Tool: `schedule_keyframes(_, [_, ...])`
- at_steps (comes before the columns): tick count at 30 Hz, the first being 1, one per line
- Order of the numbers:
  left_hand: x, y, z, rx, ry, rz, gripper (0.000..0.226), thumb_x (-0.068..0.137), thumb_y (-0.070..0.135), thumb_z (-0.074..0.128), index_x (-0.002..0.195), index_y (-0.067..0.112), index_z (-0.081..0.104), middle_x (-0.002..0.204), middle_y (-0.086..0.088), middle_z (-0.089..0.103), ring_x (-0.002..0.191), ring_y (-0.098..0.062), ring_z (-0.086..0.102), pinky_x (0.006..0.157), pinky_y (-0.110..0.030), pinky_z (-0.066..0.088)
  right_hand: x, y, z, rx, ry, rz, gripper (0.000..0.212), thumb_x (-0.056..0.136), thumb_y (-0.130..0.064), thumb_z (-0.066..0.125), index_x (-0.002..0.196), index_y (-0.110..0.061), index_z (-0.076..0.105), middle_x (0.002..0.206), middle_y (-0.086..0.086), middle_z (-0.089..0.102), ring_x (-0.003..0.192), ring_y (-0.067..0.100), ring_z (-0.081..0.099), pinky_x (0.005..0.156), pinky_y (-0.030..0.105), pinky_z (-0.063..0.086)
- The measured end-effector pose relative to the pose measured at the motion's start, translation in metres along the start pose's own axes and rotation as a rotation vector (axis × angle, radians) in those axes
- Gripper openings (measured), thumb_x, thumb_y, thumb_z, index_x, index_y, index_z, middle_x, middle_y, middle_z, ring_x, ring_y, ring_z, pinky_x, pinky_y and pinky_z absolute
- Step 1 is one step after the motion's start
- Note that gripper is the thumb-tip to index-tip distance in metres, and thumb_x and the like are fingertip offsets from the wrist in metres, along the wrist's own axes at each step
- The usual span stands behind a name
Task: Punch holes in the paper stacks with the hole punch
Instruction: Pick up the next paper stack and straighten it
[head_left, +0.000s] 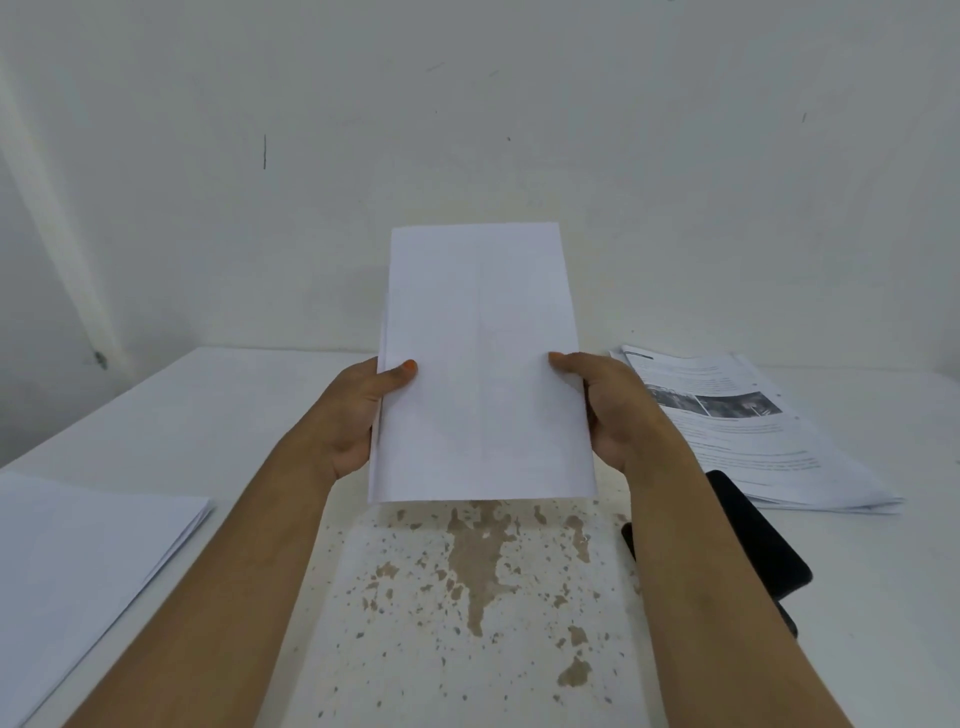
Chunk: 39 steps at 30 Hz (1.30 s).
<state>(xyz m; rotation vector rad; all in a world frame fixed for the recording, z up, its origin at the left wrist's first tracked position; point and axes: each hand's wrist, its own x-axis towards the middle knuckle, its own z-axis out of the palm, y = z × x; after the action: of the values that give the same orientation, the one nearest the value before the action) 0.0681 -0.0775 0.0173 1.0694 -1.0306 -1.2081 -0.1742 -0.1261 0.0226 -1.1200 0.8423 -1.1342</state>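
**Folded paper stack held up over the worn table**

Both hands hold a white paper stack (480, 364) upright above the table (467, 597), over the patch where the white surface has flaked to brown. The left hand (358, 415) grips the stack's left edge, its thumb lying across the front and the other fingers hidden behind the sheets. The right hand (605, 410) grips the right edge the same way, thumb on the front. A faint vertical crease runs down the stack's middle.

To the right of the held stack, a pile of printed pages (743, 431) lies flat on the table. Just nearer than that pile, a black object (758, 540), likely the hole punch, sits partly hidden behind the right forearm. To the left of the held stack, nearer the camera, lies a blank white pile (78, 561).
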Motion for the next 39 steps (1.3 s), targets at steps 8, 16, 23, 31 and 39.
schedule_keyframes(8, [-0.002, -0.001, 0.006, -0.026, -0.104, -0.131, 0.029, 0.094, 0.021, 0.054, 0.115, 0.005, 0.065, 0.113, -0.011, 0.070, 0.099, -0.026, 0.069, 0.079, -0.036, 0.058, 0.003, 0.001, -0.002, -0.019, 0.183, -0.061, 0.016, 0.095, -0.025, 0.061, 0.090, -0.012, 0.070, 0.077, -0.003, 0.076, 0.067, 0.013, 0.072, 0.059, 0.025, 0.055])
schedule_keyframes(16, [-0.003, -0.003, 0.004, -0.045, -0.077, -0.183, 0.032, 0.095, 0.025, 0.053, 0.117, 0.005, 0.064, 0.114, -0.011, 0.070, 0.099, -0.026, 0.069, 0.077, -0.035, 0.059, -0.002, -0.003, -0.002, 0.001, 0.130, -0.036, 0.014, 0.095, -0.020, 0.059, 0.096, -0.010, 0.069, 0.078, 0.000, 0.075, 0.067, 0.015, 0.072, 0.058, 0.027, 0.056])
schedule_keyframes(23, [-0.006, -0.003, 0.008, -0.085, -0.098, -0.171, 0.037, 0.093, 0.035, 0.056, 0.119, 0.011, 0.065, 0.114, -0.006, 0.070, 0.101, -0.021, 0.069, 0.071, -0.030, 0.059, -0.003, -0.002, -0.009, -0.016, 0.054, 0.008, 0.010, 0.092, -0.015, 0.063, 0.086, -0.011, 0.070, 0.079, 0.004, 0.076, 0.067, 0.020, 0.073, 0.056, 0.030, 0.056])
schedule_keyframes(31, [0.000, -0.006, 0.006, -0.064, -0.047, -0.135, 0.036, 0.092, 0.038, 0.059, 0.116, 0.012, 0.066, 0.114, -0.005, 0.071, 0.102, -0.021, 0.068, 0.073, -0.031, 0.059, -0.001, 0.002, -0.006, -0.156, 0.085, 0.004, 0.019, 0.091, -0.022, 0.066, 0.101, -0.007, 0.071, 0.094, 0.008, 0.076, 0.079, 0.023, 0.073, 0.069, 0.034, 0.059])
schedule_keyframes(39, [0.003, -0.009, 0.004, 0.060, -0.021, -0.103, 0.038, 0.087, 0.032, 0.065, 0.117, 0.010, 0.065, 0.111, -0.007, 0.071, 0.100, -0.024, 0.069, 0.080, -0.037, 0.057, -0.002, 0.003, -0.008, -0.165, 0.120, 0.071, 0.019, 0.087, -0.019, 0.071, 0.102, -0.007, 0.071, 0.101, 0.010, 0.074, 0.090, 0.027, 0.071, 0.082, 0.039, 0.057])
